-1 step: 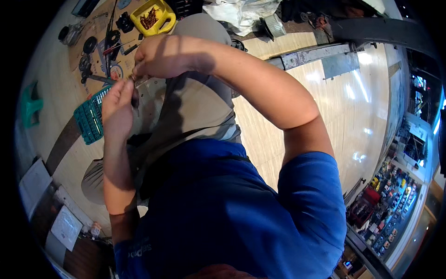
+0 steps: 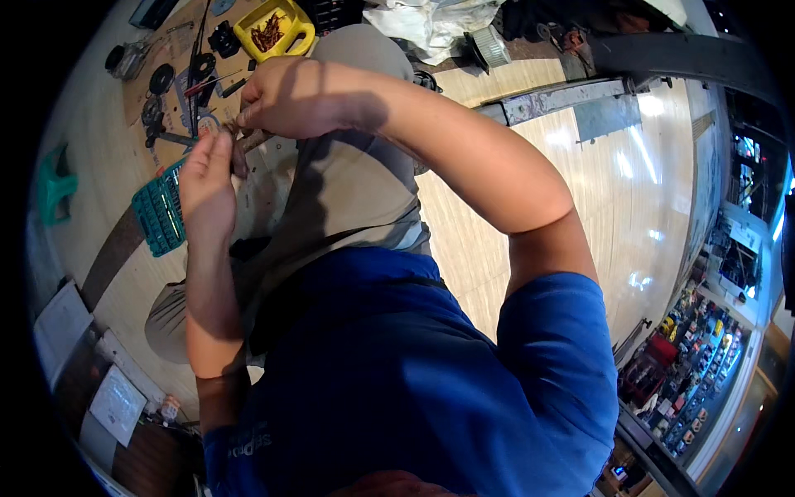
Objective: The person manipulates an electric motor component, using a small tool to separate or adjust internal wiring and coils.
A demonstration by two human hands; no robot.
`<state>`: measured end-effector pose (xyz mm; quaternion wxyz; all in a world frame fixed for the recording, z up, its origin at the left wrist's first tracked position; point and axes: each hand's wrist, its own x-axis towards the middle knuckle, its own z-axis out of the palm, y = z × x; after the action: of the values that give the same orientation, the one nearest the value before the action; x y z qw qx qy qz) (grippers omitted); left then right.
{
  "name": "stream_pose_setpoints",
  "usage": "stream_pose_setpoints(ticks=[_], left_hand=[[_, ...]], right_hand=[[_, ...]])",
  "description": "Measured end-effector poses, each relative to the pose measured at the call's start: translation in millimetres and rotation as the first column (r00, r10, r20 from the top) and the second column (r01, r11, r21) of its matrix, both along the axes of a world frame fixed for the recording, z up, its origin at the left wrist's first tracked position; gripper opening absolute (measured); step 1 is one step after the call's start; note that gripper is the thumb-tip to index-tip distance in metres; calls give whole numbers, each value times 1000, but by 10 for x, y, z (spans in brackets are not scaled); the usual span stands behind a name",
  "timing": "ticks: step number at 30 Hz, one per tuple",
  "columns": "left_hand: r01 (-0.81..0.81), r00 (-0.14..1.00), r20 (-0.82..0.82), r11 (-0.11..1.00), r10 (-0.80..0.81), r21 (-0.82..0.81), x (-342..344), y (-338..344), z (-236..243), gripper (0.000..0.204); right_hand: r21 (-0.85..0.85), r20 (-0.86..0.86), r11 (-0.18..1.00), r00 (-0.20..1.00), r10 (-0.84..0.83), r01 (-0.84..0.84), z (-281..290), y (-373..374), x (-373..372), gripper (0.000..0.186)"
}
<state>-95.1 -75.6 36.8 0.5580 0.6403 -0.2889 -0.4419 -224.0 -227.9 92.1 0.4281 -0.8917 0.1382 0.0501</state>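
My left hand [image 2: 207,178] is raised left of my bent, grey-trousered knee, its fingers pressed together near a small dark piece I cannot make out. My right hand [image 2: 290,99] curls over the same spot from the right, fingertips almost meeting the left ones; whatever it grips is hidden. Just left of them lies a teal socket case [image 2: 157,215] with tools in it. Behind, cardboard [image 2: 137,99] carries black rings [image 2: 161,79], a red-handled tool [image 2: 195,88] and a dark metal tool [image 2: 174,141]. A yellow jug-shaped tray [image 2: 300,48] holds small copper-coloured pieces.
A green plastic object [image 2: 56,190] lies at far left. Beyond my knee are white sheeting [image 2: 426,25], a finned metal part [image 2: 489,50] and a long metal beam [image 2: 563,99]. Shelves of small items [image 2: 687,364] stand at the right, papers [image 2: 116,404] at lower left.
The fingers of my left hand have risen slightly and straightened a little. My right hand and forearm have shifted very slightly.
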Motion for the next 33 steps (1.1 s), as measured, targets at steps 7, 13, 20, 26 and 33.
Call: stream_pose_setpoints(ticks=[7, 13, 20, 26, 33], left_hand=[[-387, 819, -500, 915, 282, -117, -86, -253, 136, 26], [-242, 802, -596, 938, 50, -247, 332, 318, 235, 32], [153, 896, -380, 963, -229, -221, 21, 563, 325, 26], [334, 740, 414, 824, -529, 457, -61, 380, 355, 29], [-255, 890, -415, 960, 187, -115, -6, 432, -161, 31]], right_hand=[[483, 179, 798, 852, -492, 360, -286, 592, -75, 21], [366, 329, 929, 926, -185, 55, -486, 529, -178, 19], [168, 267, 968, 954, 139, -188, -435, 263, -169, 29], [-101, 169, 994, 985, -11, 28, -375, 257, -255, 25], [109, 157, 945, 934, -322, 308, -261, 1012, -181, 20]])
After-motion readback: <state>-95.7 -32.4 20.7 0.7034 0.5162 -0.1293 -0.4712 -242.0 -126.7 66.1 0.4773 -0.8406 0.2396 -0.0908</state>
